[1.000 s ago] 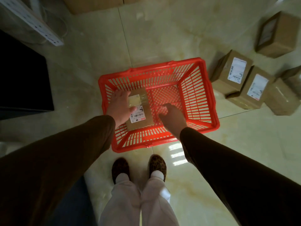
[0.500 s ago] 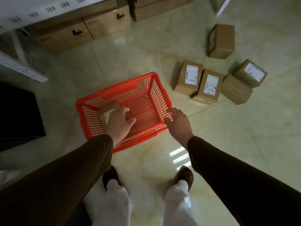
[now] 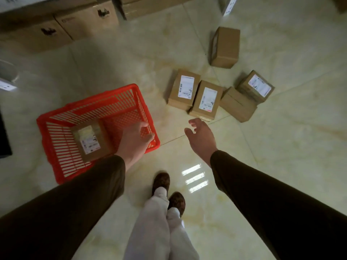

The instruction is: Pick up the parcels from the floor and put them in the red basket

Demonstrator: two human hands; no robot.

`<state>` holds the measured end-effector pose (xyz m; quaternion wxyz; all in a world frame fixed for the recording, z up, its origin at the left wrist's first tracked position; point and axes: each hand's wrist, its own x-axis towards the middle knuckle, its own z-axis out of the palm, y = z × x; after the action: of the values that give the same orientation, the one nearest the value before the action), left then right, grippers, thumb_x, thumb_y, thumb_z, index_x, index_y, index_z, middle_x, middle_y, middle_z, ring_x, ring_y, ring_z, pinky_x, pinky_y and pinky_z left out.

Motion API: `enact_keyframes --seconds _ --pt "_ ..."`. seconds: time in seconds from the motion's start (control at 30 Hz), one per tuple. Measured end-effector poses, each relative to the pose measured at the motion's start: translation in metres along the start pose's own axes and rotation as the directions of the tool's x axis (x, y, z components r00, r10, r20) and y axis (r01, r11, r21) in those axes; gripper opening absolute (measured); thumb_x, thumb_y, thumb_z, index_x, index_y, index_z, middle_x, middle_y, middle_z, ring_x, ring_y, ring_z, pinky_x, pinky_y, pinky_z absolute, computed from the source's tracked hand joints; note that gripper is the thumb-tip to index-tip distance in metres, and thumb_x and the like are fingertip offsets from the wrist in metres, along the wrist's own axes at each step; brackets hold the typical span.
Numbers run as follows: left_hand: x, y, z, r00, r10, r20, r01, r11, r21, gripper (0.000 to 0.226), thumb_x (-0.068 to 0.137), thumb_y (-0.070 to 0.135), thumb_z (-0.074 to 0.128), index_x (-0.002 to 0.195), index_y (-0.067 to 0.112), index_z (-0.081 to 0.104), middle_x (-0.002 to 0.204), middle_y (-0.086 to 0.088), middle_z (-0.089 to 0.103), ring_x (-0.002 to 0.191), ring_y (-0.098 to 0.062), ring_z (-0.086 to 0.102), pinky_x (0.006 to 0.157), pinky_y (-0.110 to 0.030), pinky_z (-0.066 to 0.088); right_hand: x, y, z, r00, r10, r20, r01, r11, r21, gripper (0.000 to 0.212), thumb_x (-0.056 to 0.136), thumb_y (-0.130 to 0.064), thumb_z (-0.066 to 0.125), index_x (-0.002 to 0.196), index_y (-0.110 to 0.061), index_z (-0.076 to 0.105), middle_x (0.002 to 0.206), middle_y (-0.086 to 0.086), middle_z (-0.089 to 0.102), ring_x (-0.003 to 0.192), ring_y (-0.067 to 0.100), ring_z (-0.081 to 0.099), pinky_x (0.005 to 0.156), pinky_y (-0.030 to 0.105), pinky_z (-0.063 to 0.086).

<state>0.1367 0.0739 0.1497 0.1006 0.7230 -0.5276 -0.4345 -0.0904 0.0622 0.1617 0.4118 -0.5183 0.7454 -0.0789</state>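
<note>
The red basket [image 3: 56,117] stands on the tiled floor at the left, with one brown labelled parcel [image 3: 92,140] lying inside it. My left hand [image 3: 134,140] hovers over the basket's right rim, empty, fingers loosely apart. My right hand [image 3: 201,136] is open above bare floor, a short way in front of a cluster of brown parcels: two labelled ones side by side [image 3: 183,89] [image 3: 206,100], a plain one [image 3: 237,104], another labelled one [image 3: 256,86] behind it, and one standing apart farther back [image 3: 225,46].
Large cardboard cartons [image 3: 62,21] line the far wall under a shelf. A dark object [image 3: 3,139] sits at the left edge. My feet in patterned slippers [image 3: 169,190] stand between the basket and the parcels.
My left hand let go of the parcel, which now lies in the basket. Both hands and my view have swung right toward the parcels on the floor.
</note>
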Motion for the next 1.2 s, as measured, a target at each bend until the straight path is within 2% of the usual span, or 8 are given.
enact_keyframes --seconds 0.13,0.43,0.53,0.77,0.9,1.0,1.13,1.2 --pt "0.022 0.028 0.021 1.000 -0.002 0.003 0.002 1.000 -0.015 0.048 0.095 0.033 0.067 0.136 0.010 0.058 0.137 -0.009 0.058 0.129 -0.024 0.052 0.112 -0.039 0.037 0.021 0.009 -0.021 1.000 0.003 0.011 -0.003 1.000 -0.002 0.039 0.103 -0.032 0.056 0.137 -0.016 0.054 0.137 0.007 0.061 0.123 0.026 0.058 0.103 0.039 0.047" --pt "0.065 0.089 0.076 0.998 -0.054 -0.013 0.054 0.999 -0.001 0.049 0.094 0.030 0.068 0.136 0.007 0.056 0.138 -0.015 0.058 0.130 -0.031 0.051 0.110 -0.035 0.033 0.092 0.036 -0.075 0.999 -0.015 0.039 0.013 0.998 0.058 0.039 0.104 -0.032 0.055 0.138 -0.015 0.056 0.143 0.009 0.060 0.131 0.026 0.057 0.105 0.037 0.048" --pt "0.080 0.110 0.095 0.996 -0.080 -0.037 0.081 0.997 0.009 0.049 0.094 0.030 0.068 0.135 0.007 0.057 0.135 -0.016 0.059 0.128 -0.032 0.053 0.108 -0.036 0.036 0.122 0.044 -0.095 0.996 -0.058 0.072 0.055 0.997 0.046 0.038 0.103 -0.032 0.054 0.137 -0.013 0.057 0.140 0.010 0.061 0.127 0.027 0.059 0.096 0.030 0.043" --pt "0.119 0.139 0.128 0.969 -0.222 -0.106 0.205 0.967 -0.153 0.048 0.093 0.031 0.070 0.134 0.010 0.057 0.137 -0.011 0.058 0.128 -0.027 0.053 0.103 -0.027 0.037 0.190 0.053 -0.126 0.988 -0.100 0.117 0.097 0.995 0.029 0.036 0.102 -0.028 0.051 0.134 -0.012 0.058 0.133 0.008 0.062 0.106 0.017 0.058 0.085 0.027 0.041" --pt "0.148 0.141 0.139 0.941 -0.324 -0.097 0.284 0.913 -0.294 0.049 0.093 0.033 0.070 0.135 0.013 0.055 0.138 -0.007 0.058 0.123 -0.025 0.056 0.100 -0.035 0.045 0.231 0.044 -0.121 0.983 -0.081 0.166 0.084 0.996 -0.010 0.033 0.105 -0.026 0.049 0.133 -0.012 0.057 0.134 0.009 0.060 0.120 0.024 0.058 0.097 0.037 0.050" --pt "0.178 0.136 0.147 0.922 -0.377 -0.090 0.319 0.869 -0.378 0.050 0.093 0.032 0.069 0.137 0.014 0.054 0.135 -0.002 0.057 0.121 -0.019 0.054 0.089 -0.023 0.040 0.270 0.034 -0.111 0.977 -0.113 0.181 0.130 0.988 -0.084 0.031 0.106 -0.023 0.047 0.132 -0.010 0.058 0.129 0.009 0.061 0.113 0.022 0.059 0.095 0.036 0.050" --pt "0.215 0.125 0.163 0.877 -0.476 -0.068 0.384 0.778 -0.498 0.053 0.093 0.028 0.070 0.141 0.017 0.049 0.109 0.016 0.050 0.106 -0.008 0.050 0.065 -0.005 0.032 0.323 0.025 -0.092 0.965 -0.133 0.226 0.171 0.972 -0.159 0.037 0.107 -0.025 0.044 0.137 -0.008 0.055 0.131 0.014 0.060 0.118 0.029 0.059 0.101 0.044 0.050" --pt "0.232 0.118 0.173 0.843 -0.536 -0.052 0.423 0.719 -0.552 0.060 0.093 0.027 0.070 0.146 0.015 0.044 0.113 0.014 0.047 0.104 -0.007 0.048 0.072 -0.008 0.036 0.349 0.023 -0.082 0.952 -0.150 0.266 0.204 0.961 -0.187 0.040 0.107 -0.025 0.044 0.143 -0.007 0.051 0.139 0.017 0.056 0.126 0.034 0.056 0.107 0.048 0.046"
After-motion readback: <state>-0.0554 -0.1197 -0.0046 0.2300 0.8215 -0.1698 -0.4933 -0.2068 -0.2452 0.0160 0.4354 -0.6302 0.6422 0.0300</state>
